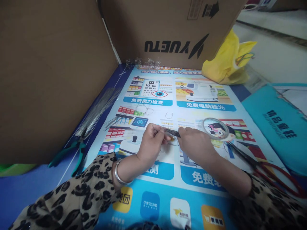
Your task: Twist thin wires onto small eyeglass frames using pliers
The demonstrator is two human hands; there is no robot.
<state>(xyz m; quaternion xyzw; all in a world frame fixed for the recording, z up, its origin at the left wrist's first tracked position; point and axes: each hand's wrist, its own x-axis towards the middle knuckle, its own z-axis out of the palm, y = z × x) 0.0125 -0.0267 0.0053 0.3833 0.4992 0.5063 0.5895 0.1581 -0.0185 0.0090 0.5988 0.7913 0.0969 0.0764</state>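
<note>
My right hand [197,142] is closed around a pair of pliers [173,132], whose dark jaws point left toward my left fingertips; the handles are hidden in the palm. My left hand [152,140], with a silver bangle [118,174] at the wrist, is closed in a pinch at the tip of the jaws. A thin wire appears to be between its fingers, mostly hidden. Just beyond the hands, a bent wire loop [169,115] lies on the printed poster [175,127]. A clear tape roll [219,138] rests right of my right hand.
Straight wires [96,110] lie in a bundle at left, near green-handled pliers [81,153]. Red-handled scissors [249,159] lie at right, beside a turquoise shoebox [271,124]. Cardboard [172,28] walls the back and left. Tangled wire [144,62] and a yellow bag [223,64] sit at the back.
</note>
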